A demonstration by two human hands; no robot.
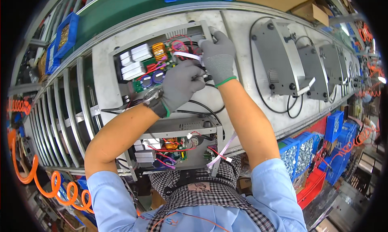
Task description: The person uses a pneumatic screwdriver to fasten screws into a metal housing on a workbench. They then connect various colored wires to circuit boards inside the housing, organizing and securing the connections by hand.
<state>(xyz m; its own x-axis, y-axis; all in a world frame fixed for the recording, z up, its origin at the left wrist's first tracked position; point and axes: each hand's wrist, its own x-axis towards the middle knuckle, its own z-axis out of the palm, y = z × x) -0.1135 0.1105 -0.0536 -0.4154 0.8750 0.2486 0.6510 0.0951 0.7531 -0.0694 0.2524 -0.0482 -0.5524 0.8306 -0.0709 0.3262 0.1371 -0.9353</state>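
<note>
An open grey metal chassis (121, 50) with a green circuit board (151, 68), white blocks, a copper coil and red wires lies on the white work surface. My left hand (180, 84), in a grey glove with a wristwatch, is closed on a small part or cable end at the chassis's right side. My right hand (218, 54), also gloved, rests on the chassis's right edge and pinches a white flat ribbon cable (186, 55). A second similar chassis (178, 145) with a white ribbon cable sits close to my body.
Closed grey metal units (283, 58) with black cables stand in a row to the right. Metal rollers (56, 119) lie to the left. Blue bins of screws (299, 151) and a red bin are at lower right. An orange coiled hose (40, 179) hangs at lower left.
</note>
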